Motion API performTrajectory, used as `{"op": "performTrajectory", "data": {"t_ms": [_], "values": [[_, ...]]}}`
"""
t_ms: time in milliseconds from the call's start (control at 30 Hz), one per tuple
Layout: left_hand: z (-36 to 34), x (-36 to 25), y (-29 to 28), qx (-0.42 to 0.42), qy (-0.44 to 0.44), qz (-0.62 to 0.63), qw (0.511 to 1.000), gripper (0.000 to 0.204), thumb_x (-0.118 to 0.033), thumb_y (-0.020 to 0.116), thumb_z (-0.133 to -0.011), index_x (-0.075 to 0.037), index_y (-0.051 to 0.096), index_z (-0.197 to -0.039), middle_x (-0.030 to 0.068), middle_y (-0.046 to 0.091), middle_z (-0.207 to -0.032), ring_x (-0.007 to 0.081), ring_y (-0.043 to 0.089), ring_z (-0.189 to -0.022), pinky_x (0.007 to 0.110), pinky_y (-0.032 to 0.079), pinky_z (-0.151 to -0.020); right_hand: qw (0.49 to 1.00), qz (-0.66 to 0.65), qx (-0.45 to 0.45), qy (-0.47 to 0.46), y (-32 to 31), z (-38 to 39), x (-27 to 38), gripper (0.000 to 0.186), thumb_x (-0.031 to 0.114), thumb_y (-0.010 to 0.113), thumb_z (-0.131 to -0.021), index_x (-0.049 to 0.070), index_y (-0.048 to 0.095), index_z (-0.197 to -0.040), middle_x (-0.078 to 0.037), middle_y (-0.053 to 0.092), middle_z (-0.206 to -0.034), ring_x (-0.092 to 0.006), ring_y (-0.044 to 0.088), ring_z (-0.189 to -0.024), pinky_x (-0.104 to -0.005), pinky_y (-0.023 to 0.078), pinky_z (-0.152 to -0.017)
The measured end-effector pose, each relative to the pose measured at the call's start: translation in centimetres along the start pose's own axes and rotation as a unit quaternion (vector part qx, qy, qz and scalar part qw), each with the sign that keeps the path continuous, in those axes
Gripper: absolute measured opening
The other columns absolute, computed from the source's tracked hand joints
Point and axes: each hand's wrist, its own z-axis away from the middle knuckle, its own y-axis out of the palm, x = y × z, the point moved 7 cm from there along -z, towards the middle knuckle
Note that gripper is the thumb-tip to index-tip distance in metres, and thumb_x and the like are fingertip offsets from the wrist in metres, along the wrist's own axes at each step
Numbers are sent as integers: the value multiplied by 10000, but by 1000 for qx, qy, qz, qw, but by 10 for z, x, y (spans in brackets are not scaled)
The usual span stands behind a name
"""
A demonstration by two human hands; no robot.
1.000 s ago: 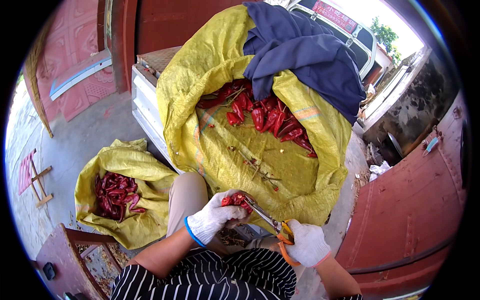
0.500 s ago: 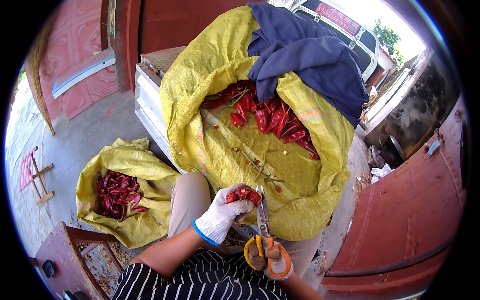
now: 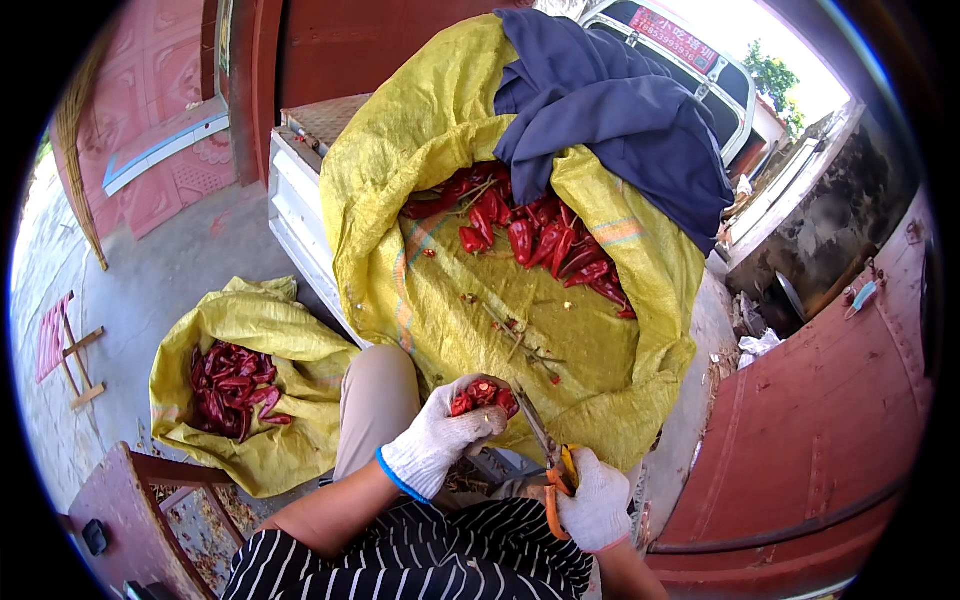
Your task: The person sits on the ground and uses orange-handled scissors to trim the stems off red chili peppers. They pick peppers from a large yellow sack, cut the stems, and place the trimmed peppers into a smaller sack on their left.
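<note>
In white knit gloves, my left hand (image 3: 445, 440) is closed round a cluster of red chilli peppers (image 3: 482, 394) with cut tops showing. My right hand (image 3: 592, 505) grips scissors (image 3: 557, 475) with orange and yellow handles, the blades pointing up-left at that cluster. Behind both hands lies a large open yellow woven sack (image 3: 380, 250), holding red peppers (image 3: 550, 240) toward its back and loose stems (image 3: 525, 340) on its near part. A navy cloth (image 3: 620, 130) drapes over its top. At left, a smaller yellow sack (image 3: 230, 315) holds darker red peppers (image 3: 228, 390).
The large sack rests on a white vehicle bed (image 3: 295, 230). A wooden chair (image 3: 130, 510) is at lower left, a folding stool (image 3: 75, 355) beyond it, and a straw broom (image 3: 80, 170) by pink tiles. A red metal panel (image 3: 790, 440) fills the right side.
The scissors swung upright with handles spread half a second ago, then tilted back up-left with handles closer. My right hand sits slightly left and lower than a second ago; my left hand still holds peppers.
</note>
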Motion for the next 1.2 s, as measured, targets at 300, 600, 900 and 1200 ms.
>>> {"op": "performTrajectory", "data": {"t_ms": [300, 600, 900, 1200], "values": [[3, 19, 8, 44, -109, 159, 980, 314, -229, 762, -786, -59, 593, -989, -15, 434, -607, 91, 368, -496, 257, 256, -451, 993, 99, 25, -63, -12, -17, 2, 722, 567, 839, -627, 29, 589, -1040, -152, 652, -882, -339, 644, -840, -433, 511, -729], [0, 31, 2, 103, -147, 201, 963, 184, -118, 692, -847, -52, 565, -962, -1, 466, -624, 75, 364, -487, 234, 236, -423, 982, 123, 39, -137, -21, -22, 13, 734, 583, 824, -633, 28, 603, -1060, -133, 654, -910, -309, 648, -858, -419, 513, -726], [-2, 34, -6, 116, -152, 152, 970, 148, -113, 688, -842, -50, 560, -880, -4, 461, -613, 82, 362, -492, 247, 234, -426, 982, 108, 81, -129, -11, -22, 12, 594, 519, 809, -696, 44, 598, -984, -132, 666, -823, -316, 660, -753, -419, 522, -664], [0, 43, 4, 120, -170, 200, 957, 272, -215, 771, -839, -15, 600, -908, -24, 458, -614, 66, 354, -490, 236, 225, -429, 983, -22, 178, -33, 18, -8, -14, 379, 262, 790, -770, 42, 574, -989, -178, 658, -751, -401, 659, -708, -460, 525, -633]]}}
